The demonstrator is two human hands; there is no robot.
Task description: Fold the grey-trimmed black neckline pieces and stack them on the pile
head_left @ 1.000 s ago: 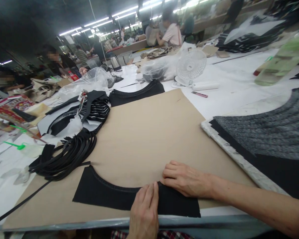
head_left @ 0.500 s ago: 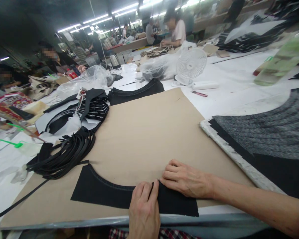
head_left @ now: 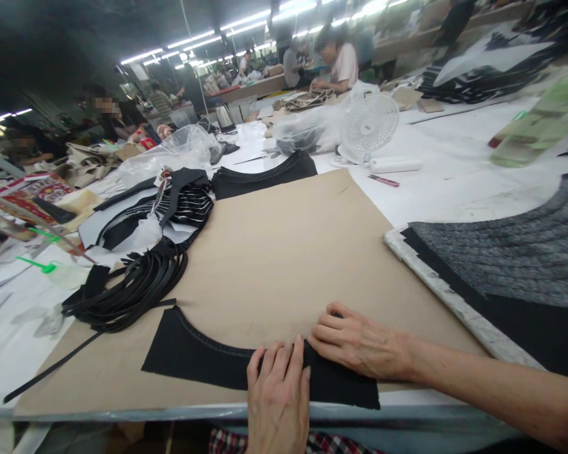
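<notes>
A black curved fabric piece (head_left: 208, 353) lies flat near the table's front edge, with a narrow raised band along its concave upper side. My left hand (head_left: 278, 384) rests on its middle, fingers stretched flat over the curved edge and thumb at the side. Just to the right, my right hand (head_left: 353, 340) has its fingers curled at the same edge, closed on the fabric; the fingertips' contact is partly hidden. The hands are almost touching. Beneath the piece is a large tan board (head_left: 284, 252).
To the left lie a coil of black strips (head_left: 137, 287) and striped black fabric (head_left: 192, 205). Another curved black piece (head_left: 265, 176) sits behind the board. A white-edged slab with dark pieces (head_left: 454, 309) stands right. Further back are a red pen (head_left: 383, 181), a fan (head_left: 369, 123) and co-workers.
My left hand has flattened, its fingers spreading a little further over the curved edge. My right hand stays in place. The whole view has shifted slightly.
</notes>
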